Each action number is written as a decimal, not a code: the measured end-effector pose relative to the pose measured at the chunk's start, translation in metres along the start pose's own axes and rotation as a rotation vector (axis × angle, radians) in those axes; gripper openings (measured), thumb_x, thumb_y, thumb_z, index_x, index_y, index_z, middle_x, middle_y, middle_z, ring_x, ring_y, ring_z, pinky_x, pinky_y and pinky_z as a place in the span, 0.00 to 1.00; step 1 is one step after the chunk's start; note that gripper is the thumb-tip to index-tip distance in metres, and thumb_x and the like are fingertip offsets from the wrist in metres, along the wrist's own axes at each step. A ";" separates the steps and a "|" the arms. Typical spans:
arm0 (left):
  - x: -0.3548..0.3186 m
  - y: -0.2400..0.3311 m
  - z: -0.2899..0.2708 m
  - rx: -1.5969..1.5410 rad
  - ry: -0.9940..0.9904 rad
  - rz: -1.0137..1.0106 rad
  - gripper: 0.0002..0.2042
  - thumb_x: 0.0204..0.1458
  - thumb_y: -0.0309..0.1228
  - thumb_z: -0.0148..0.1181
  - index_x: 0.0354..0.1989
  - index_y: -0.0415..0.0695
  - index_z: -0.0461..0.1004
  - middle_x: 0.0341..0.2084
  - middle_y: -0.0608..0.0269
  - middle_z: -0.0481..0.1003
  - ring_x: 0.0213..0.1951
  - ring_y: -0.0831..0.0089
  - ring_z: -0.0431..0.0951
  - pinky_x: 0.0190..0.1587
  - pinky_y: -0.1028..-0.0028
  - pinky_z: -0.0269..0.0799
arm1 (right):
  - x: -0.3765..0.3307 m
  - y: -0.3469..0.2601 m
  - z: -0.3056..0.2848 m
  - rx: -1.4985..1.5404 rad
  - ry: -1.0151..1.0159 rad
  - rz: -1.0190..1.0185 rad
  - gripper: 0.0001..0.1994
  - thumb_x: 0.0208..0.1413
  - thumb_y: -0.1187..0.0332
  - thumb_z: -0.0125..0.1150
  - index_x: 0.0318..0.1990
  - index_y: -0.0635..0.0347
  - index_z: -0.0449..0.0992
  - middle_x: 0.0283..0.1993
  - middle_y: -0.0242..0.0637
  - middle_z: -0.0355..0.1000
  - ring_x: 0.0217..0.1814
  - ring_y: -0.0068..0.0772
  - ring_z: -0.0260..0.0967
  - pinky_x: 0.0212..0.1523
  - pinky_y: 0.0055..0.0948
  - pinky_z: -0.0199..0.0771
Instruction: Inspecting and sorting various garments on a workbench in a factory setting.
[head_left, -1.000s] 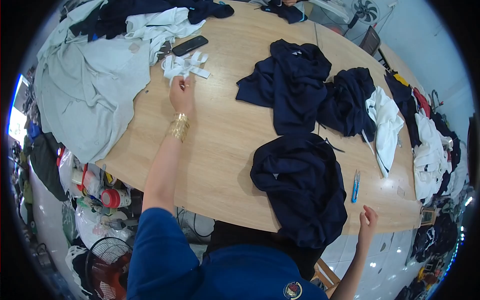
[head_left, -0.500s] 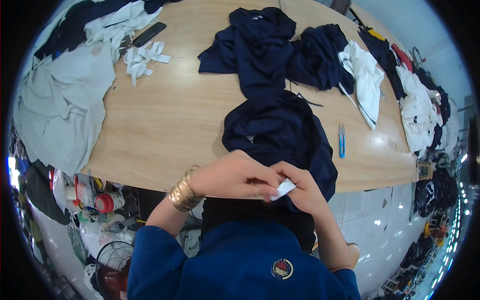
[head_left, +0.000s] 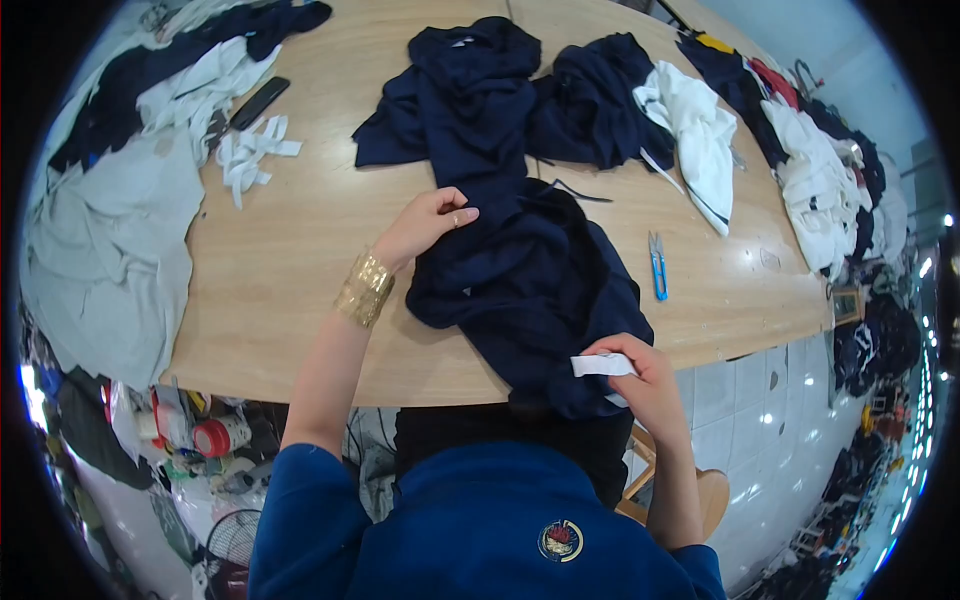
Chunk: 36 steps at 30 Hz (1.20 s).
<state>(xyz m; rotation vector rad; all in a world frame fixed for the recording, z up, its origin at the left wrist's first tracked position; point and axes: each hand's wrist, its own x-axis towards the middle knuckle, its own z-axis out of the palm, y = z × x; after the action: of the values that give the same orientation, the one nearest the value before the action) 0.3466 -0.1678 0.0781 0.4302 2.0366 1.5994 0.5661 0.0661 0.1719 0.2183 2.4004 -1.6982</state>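
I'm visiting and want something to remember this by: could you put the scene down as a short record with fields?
Left hand: at the edge of the near navy garment; contact unclear
Right hand: holds a white strip at that garment's near end
Right of garment: blue-handled snips, lying on the wooden table
Left of garment: loose white strips near a black phone; pale grey cloth
Farther back: more navy garments, a white garment
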 end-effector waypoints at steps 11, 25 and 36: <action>-0.049 0.075 0.076 -0.408 -0.241 0.113 0.08 0.49 0.27 0.57 0.23 0.45 0.63 0.20 0.78 0.62 0.24 0.91 0.60 0.27 0.88 0.58 | -0.014 -0.013 -0.007 -0.007 0.438 -0.173 0.07 0.44 0.79 0.57 0.33 0.61 0.75 0.32 0.32 0.73 0.34 0.20 0.69 0.35 0.16 0.65; -0.059 0.084 0.095 -0.305 -0.220 0.169 0.11 0.46 0.30 0.61 0.24 0.45 0.63 0.20 0.77 0.59 0.22 0.90 0.56 0.24 0.87 0.53 | -0.020 -0.019 -0.001 -0.027 0.468 -0.214 0.08 0.43 0.81 0.55 0.33 0.62 0.75 0.32 0.33 0.73 0.34 0.20 0.68 0.35 0.16 0.63; -0.062 0.086 0.097 -0.243 -0.181 0.184 0.08 0.47 0.31 0.61 0.29 0.42 0.68 0.20 0.74 0.65 0.23 0.90 0.59 0.25 0.87 0.56 | -0.022 -0.008 0.000 -0.074 0.500 -0.233 0.07 0.44 0.78 0.59 0.33 0.60 0.75 0.32 0.32 0.74 0.33 0.22 0.70 0.33 0.17 0.66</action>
<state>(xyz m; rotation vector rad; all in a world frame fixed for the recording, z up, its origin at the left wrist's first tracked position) 0.4472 -0.1016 0.1559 0.6599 1.6845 1.8186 0.5852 0.0636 0.1844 0.4087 2.9427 -1.8194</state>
